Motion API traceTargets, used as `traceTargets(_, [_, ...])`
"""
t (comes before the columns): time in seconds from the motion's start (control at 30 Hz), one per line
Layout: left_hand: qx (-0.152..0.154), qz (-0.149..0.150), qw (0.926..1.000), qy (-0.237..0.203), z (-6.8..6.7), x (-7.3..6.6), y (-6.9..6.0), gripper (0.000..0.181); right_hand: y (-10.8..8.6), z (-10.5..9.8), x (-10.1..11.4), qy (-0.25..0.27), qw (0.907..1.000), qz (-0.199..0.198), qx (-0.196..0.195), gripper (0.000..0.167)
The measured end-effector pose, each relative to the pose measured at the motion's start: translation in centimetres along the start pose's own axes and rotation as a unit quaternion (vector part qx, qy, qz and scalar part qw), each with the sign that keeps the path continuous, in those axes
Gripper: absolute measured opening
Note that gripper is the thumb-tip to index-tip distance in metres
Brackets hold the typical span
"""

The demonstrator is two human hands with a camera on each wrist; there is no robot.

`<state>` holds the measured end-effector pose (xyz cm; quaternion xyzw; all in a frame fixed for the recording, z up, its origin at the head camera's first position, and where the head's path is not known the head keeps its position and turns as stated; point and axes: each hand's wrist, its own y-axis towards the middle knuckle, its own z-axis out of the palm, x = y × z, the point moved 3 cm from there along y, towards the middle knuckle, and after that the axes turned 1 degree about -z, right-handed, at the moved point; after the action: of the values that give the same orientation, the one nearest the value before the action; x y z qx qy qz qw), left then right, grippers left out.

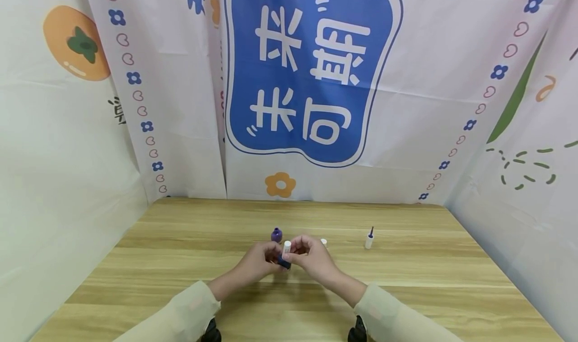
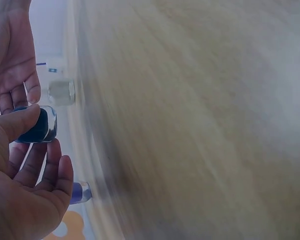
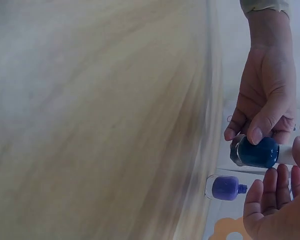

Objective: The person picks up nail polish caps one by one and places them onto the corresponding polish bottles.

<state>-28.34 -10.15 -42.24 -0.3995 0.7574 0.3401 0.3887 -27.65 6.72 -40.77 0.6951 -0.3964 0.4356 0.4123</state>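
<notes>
Nearest: pale cream cloth sleeves (image 1: 191, 307), ending short of the hands, presumably leaving both wrists free to turn. Just forward: left grip (image 1: 261, 263), closed round the body of a dark blue, rounded glass bottle (image 3: 260, 152), thumb on one face, fingers supporting the other. Held by the body only, apparently to steady against twisting while leaving the neck accessible. Raised above the tabletop, roughly upright, likely to limit spilling. Opposite: right grip (image 1: 314, 262), thumb and forefinger pinched on a short white cylindrical cap (image 1: 287, 245) at the bottle's neck, other fingers loosely bent. Set in line with the neck, probably for straight seating or turning; fully seated or loose, cannot tell. Farther out, at right on the wood-grain tabletop (image 1: 406, 267): a white cylindrical cap with purple brush (image 1: 369, 240), stood with bristle end up, likely preventing wet contact with the wood. Beyond the right grip, partly masked in the head view: a pale, clear glass bottle (image 2: 62, 93), apparently white-topped. Farther back, behind the left grip: a purple, rounded glass bottle (image 1: 276, 235), upright with bare neck, presumably stood on its base for stability while uncapped. Farthest: a white printed fabric backdrop (image 1: 433, 56), hung behind the tabletop, probably as a screen.
</notes>
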Motion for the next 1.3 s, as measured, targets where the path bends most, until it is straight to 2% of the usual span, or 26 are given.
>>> traceTargets(0.4, [0.012,-0.001,0.9999,0.01,-0.1,0.5,-0.3,0.017,0.1,0.5,-0.5,0.004,0.9999,0.003,0.013,0.016])
traceTargets(0.7, [0.027,-0.007,0.9996,0.01,0.0,0.8,-0.5,0.017,-0.1,0.8,-0.7,0.028,0.9986,0.027,0.035,0.017])
traceTargets(1.03, [0.031,-0.013,0.9989,0.032,0.0,1.3,-0.5,0.02,0.1,1.1,-1.1,0.015,0.9984,0.016,0.051,0.015])
traceTargets(1.3, [0.028,-0.014,0.9991,0.03,0.0,1.2,-0.6,0.021,0.2,1.1,-1.1,0.015,0.9979,0.029,0.056,0.016])
